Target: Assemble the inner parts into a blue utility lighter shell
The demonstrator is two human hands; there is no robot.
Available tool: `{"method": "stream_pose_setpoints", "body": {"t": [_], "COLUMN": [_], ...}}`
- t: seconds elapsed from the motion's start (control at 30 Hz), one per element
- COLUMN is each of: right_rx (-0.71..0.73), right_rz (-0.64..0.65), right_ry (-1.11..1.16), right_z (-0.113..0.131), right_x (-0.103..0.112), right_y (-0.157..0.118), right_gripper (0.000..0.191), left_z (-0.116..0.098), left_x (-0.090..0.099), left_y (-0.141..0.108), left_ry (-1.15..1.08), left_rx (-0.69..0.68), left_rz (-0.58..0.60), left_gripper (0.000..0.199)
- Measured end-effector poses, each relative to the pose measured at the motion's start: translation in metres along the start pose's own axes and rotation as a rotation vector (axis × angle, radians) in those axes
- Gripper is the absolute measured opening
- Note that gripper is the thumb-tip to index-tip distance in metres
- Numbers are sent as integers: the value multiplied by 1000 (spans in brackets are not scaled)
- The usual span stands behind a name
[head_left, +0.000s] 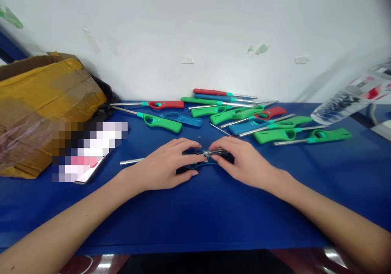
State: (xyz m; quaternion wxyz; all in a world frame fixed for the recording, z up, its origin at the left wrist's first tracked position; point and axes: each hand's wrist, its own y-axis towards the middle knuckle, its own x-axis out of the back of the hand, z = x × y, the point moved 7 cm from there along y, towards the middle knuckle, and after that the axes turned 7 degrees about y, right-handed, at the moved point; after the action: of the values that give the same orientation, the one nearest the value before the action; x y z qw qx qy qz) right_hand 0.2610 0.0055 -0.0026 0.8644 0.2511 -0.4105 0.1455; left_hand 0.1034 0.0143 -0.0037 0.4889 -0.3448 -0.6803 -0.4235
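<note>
An opened lighter [210,154] with small metallic parts lies between my two hands at the middle of the blue table [207,213]. Its metal tube [131,161] sticks out to the left from under my left hand [171,162], whose fingers are curved over the lighter. My right hand [241,158] pinches the clear and metallic part at the right end. Just below the fingers, the blue edge of the casing shows; the rest is hidden by my hands. A tiny metal piece [198,137] lies beyond my left fingertips.
Several green, blue and red lighters, among them a green one [163,122], lie along the wall. At the left are a taped cardboard box [45,111] and a phone [91,170]. A plastic bottle [339,103] lies at the right. A thin rod [220,130] rests beyond my right hand.
</note>
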Motion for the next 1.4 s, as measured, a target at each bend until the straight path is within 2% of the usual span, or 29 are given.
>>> {"method": "stream_pose_setpoints", "body": {"t": [0.4, 0.6, 0.8, 0.9, 1.1, 1.4], "right_rx": [-7, 86, 114, 120, 173, 185], "right_rz": [6, 77, 77, 75, 119, 172], "right_ry": [-12, -46, -124, -124, -112, -102], "right_z": [0, 5, 8, 8, 10, 11], "right_x": [0, -4, -5, -6, -8, -9], "right_y": [1, 0, -1, -1, -2, 1], "right_gripper": [16, 27, 27, 26, 37, 31], "left_z": [-5, -5, 7, 7, 5, 4], "left_x": [-2, -4, -7, -6, -5, -6], "left_y": [5, 4, 0, -1, 0, 1], "left_ry": [-10, 23, -13, -20, 8, 25], "left_rx": [-33, -22, 90, 72, 40, 70], "left_rz": [-36, -55, -93, -117, -108, -88], "left_gripper": [27, 27, 31, 29, 29, 28]}}
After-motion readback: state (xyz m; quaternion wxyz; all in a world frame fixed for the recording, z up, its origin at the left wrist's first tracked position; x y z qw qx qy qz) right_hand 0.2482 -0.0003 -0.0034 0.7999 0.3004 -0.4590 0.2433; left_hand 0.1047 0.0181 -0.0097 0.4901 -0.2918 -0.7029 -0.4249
